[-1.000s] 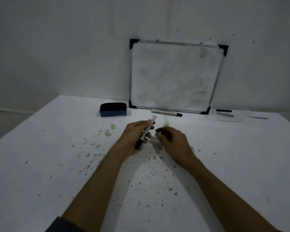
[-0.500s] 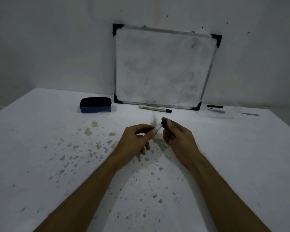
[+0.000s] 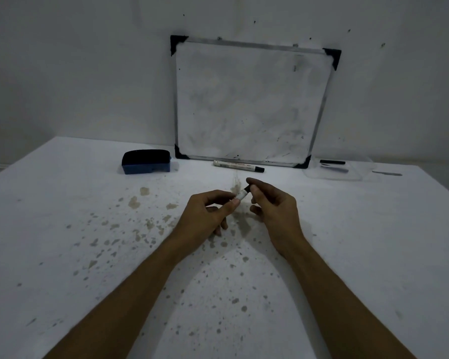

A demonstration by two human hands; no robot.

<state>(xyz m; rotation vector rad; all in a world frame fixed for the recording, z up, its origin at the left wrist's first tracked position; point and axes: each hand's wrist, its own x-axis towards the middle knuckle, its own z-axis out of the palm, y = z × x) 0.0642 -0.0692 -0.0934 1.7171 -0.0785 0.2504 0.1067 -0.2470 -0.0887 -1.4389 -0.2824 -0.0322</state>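
My left hand (image 3: 208, 216) grips a white marker (image 3: 242, 195) just above the stained white table (image 3: 88, 242). Only a short white stretch of its barrel shows past my thumb. My right hand (image 3: 272, 206) pinches the black cap (image 3: 246, 189) at the marker's tip with thumb and forefinger. Cap and barrel touch. A small whiteboard (image 3: 249, 102) with black corners leans against the wall behind my hands; its face is smudged grey.
A second white marker with a black cap (image 3: 237, 166) lies at the whiteboard's foot. A blue and black eraser (image 3: 146, 165) sits to the left of the board. A clear tray (image 3: 340, 170) with dark pens is at the back right, a thin stick beyond it.
My left hand turned the marker so its tip points at my right hand. My right hand brought the black cap up to that tip. The view shifted slightly.
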